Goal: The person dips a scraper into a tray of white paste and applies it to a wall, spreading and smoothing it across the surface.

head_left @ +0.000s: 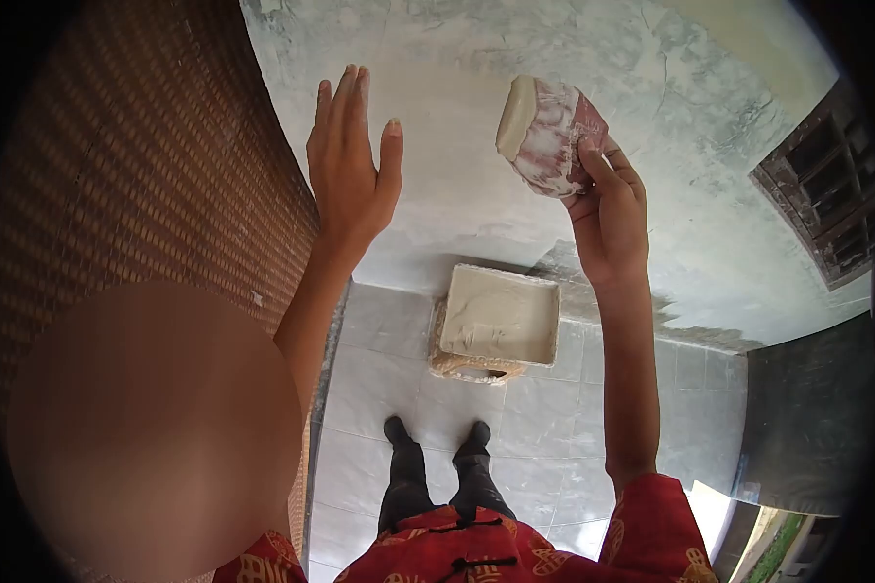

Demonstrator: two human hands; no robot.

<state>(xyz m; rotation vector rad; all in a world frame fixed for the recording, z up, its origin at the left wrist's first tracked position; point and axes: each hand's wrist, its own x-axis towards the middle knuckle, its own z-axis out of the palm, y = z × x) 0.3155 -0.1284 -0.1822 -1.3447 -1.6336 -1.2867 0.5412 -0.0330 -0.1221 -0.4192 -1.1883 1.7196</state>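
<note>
Closest to you, below the camera, is your red shirt (437, 549) with gold motifs and dark frog fastenings, its right sleeve (656, 525) ending above the elbow. A round blurred patch hides much of the lower left.

Your left hand (350, 175) is raised with its fingers extended and its thumb set apart; it holds nothing that shows, and you cannot tell from this angle whether its fingertips touch the surface behind. Your right hand (614, 219), raised well apart from the left, is clamped on the right end of a rounded maroon bundle (554, 146) smeared with whitish paste. The bundle has a thick, flat, cream-coloured face at its left end, tilted toward your left hand; what it is made of is unclear.

A tall brown woven panel (165, 146) stands along your left side. Farther down are your dark trousers (408, 486) and black footwear (472, 437), on grey tiled floor (360, 389).

Ahead of your feet, near the wall base, a rectangular, pale-rimmed tray (557, 325) holds smooth cream paste (501, 316), on a brownish, paste-splashed stand (447, 367).

Beyond rises a mottled grey-white plastered wall (437, 175), with a dark wooden window frame (831, 180) at right.
</note>
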